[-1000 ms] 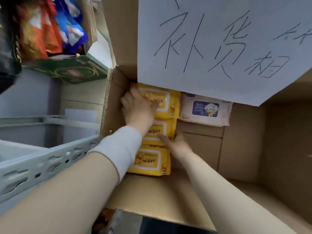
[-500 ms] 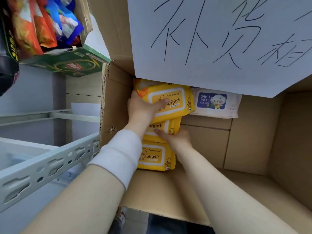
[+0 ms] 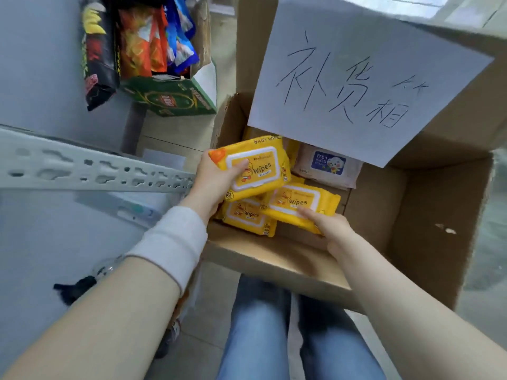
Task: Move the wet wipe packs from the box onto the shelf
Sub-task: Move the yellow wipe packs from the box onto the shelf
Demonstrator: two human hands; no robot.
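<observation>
One soft, glossy yellow pack (image 3: pixel 256 171), stiff flip lid up, is gripped by the left hand (image 3: pixel 212 185) over the cardboard box (image 3: pixel 439 215); a second pack (image 3: pixel 299 205), just below, is pinched at its near edge by the right hand (image 3: pixel 333 229), both long axes running left to right. The perforated grey metal shelf (image 3: pixel 96 168) lies leftward, nearest the left hand; a third pack (image 3: pixel 247 218) and a white pack (image 3: pixel 327 164) lie in the box.

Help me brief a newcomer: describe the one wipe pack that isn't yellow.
Find the open cardboard box with the handwritten paper sign. Just under the sign's lower edge lies a pale pinkish pack. Its dark blue label sets it apart from the yellow packs beside it.
</observation>
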